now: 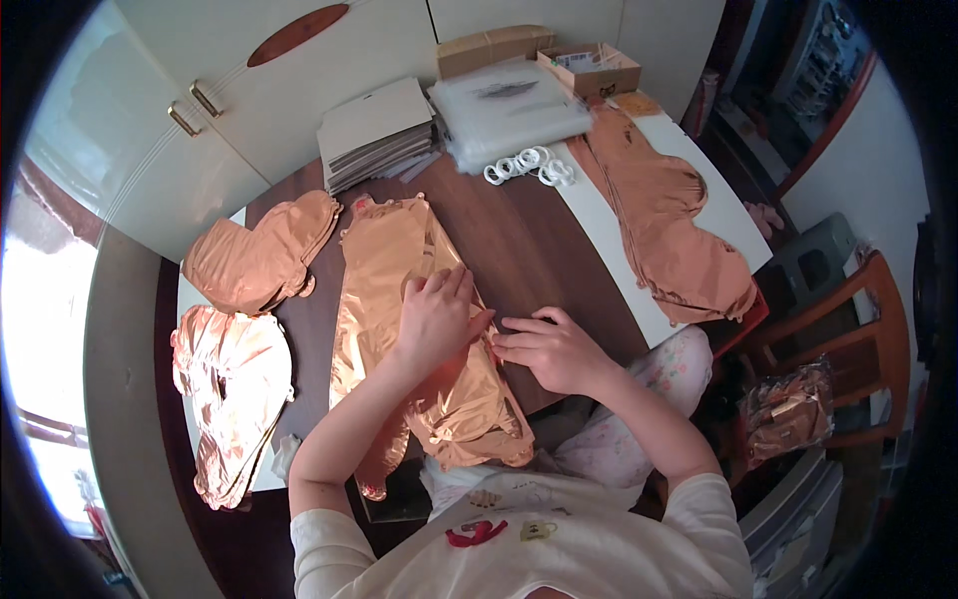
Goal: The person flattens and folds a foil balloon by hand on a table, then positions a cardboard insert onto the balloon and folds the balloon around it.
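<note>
A stack of flat, uninflated rose-gold foil balloons (pixel 371 270) lies lengthwise in front of me, its near end overhanging the table edge by my lap. My left hand (pixel 436 317) rests across the middle of the stack, fingers slightly bent and apart on the foil, thumb toward the right edge. Beside it, my right hand (pixel 554 351) has its fingertips closed at the stack's right edge, seemingly pinching the foil there. The exact grip is partly hidden by the fingers.
Left are two more foil balloon piles, one heart-like (pixel 261 255) and one rounded (pixel 232 374). Behind stand grey card sheets (pixel 377 130), clear plastic bags (pixel 509 115), white tape rolls (pixel 529 163) and an open box (pixel 591 70). Curvy foil balloons (pixel 664 215) lie right, near a wooden chair (pixel 878 339).
</note>
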A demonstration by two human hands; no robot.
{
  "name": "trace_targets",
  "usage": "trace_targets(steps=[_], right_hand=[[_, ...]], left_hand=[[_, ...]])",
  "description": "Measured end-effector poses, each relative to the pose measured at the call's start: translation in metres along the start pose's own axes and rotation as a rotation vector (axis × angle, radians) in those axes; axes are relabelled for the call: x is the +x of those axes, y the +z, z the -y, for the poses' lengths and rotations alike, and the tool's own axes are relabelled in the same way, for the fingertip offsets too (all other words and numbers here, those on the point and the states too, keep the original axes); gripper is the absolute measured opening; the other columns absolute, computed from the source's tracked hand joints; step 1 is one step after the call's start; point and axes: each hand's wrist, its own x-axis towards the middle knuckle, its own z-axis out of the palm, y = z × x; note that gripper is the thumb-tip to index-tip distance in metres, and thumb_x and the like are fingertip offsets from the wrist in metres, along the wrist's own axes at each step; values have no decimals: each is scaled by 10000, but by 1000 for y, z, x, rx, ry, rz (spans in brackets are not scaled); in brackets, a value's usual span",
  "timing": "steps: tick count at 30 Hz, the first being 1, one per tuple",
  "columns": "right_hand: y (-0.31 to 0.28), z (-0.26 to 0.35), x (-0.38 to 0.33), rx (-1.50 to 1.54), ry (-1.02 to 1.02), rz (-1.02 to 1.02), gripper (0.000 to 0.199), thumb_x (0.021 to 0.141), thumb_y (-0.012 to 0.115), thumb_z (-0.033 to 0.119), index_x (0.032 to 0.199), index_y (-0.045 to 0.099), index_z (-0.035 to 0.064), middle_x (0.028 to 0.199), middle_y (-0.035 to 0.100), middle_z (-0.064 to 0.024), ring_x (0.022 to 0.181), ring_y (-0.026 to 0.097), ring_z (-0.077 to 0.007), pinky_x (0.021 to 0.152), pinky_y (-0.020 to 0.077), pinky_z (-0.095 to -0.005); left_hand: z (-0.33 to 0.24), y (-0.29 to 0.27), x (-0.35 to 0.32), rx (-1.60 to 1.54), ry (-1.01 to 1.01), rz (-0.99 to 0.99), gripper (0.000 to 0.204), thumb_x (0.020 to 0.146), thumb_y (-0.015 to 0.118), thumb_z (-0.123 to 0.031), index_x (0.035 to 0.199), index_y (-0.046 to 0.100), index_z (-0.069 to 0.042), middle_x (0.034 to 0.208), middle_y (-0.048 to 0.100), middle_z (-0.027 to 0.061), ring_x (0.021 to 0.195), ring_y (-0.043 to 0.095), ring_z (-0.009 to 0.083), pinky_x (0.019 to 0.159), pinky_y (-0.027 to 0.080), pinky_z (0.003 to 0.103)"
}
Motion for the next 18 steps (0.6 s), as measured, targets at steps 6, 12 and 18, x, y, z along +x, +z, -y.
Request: trace_targets(steps=[6, 12, 18], right_hand=[[0, -1, 0, -14, -2, 9, 239, 863, 519, 137, 1016, 702, 151, 1126, 657, 14, 1146, 555, -162, 953, 369, -362], [0, 0, -1, 3, 2, -2, 232, 867, 522, 134, 1012, 702, 147, 1116, 661, 11, 1145, 556, -160, 952, 368, -363], [3, -3, -2, -9, -5, -7, 223, 860, 526, 125, 995, 702, 135, 1106, 665, 7, 1138, 562, -161, 946, 371, -362]], left_hand=[[21, 7, 19, 22, -47, 86, 657, 729, 627, -558, 1084, 616, -6, 1173, 609, 66, 1031, 560, 181, 802, 419, 360], [47, 9, 41, 53, -80, 115, 863, 563, 690, -665, 1112, 595, -6, 1168, 607, 69, 1023, 556, 198, 807, 410, 353], [67, 12, 67, 33, -160, 359, 1045, 471, 693, -742, 1189, 541, 2, 1212, 576, 83, 1123, 525, 230, 864, 399, 377]])
